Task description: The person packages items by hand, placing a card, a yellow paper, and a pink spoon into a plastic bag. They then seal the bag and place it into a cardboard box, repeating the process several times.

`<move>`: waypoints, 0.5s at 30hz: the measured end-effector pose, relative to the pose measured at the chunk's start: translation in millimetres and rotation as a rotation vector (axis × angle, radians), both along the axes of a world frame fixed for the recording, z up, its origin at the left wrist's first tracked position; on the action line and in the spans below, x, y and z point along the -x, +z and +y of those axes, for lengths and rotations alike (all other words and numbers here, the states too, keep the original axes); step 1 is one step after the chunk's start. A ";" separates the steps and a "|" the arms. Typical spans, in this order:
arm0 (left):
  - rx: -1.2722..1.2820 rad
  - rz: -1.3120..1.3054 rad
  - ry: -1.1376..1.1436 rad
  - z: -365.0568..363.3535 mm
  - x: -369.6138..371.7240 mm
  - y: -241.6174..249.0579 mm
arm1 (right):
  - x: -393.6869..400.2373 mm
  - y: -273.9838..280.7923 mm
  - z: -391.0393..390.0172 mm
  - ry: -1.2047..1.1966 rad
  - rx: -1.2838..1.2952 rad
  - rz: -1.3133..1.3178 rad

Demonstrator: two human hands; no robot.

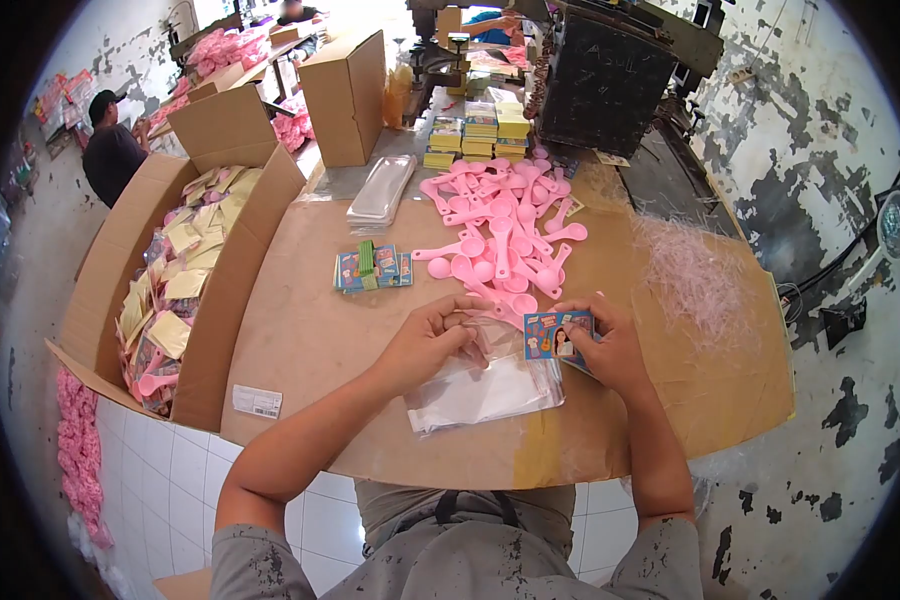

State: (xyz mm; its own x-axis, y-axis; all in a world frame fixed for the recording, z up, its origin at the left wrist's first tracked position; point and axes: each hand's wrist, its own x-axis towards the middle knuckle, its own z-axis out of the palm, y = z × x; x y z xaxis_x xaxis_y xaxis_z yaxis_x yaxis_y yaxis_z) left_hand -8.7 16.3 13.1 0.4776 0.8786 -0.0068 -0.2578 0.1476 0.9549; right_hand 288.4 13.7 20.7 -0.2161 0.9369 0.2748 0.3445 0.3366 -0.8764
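Note:
My left hand [438, 338] pinches the edge of a clear plastic bag [490, 338] above a stack of clear bags [485, 398] near the table's front. Between the thumb and fingers of my right hand [610, 345] are blue printed cards [545, 337], right beside the bag's edge. Just beyond both hands lies a heap of pink plastic scoops [500, 225]. To the left of the heap, a bundle of blue cards [345, 272] has a green band [367, 262] around it.
An open carton [225, 330] of packed bags stands at the left. Behind the scoops are card stacks [480, 125], more clear bags [382, 190] and a black metal box [605, 85]. Shredded pink plastic [695, 275] lies at right. A person [115, 150] is at the far left.

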 end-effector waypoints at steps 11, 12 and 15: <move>-0.026 0.055 -0.012 -2.3 2.2 5.2 | -3.3 -5.0 2.0 0.001 0.084 0.066; -0.002 0.058 -0.044 -2.7 3.5 8.2 | 0.5 -0.7 -0.4 0.008 0.088 0.100; -0.041 0.113 -0.147 -3.9 -0.9 2.8 | 7.6 0.6 -3.3 0.029 0.111 0.237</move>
State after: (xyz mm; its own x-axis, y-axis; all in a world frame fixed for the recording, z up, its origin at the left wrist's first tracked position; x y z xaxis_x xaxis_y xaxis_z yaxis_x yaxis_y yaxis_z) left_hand -7.8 12.4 15.9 0.5993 0.7999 -0.0331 -0.1273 0.1360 0.9825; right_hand 280.8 10.4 21.2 -0.1857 0.9583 0.2173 0.1170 0.2411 -0.9634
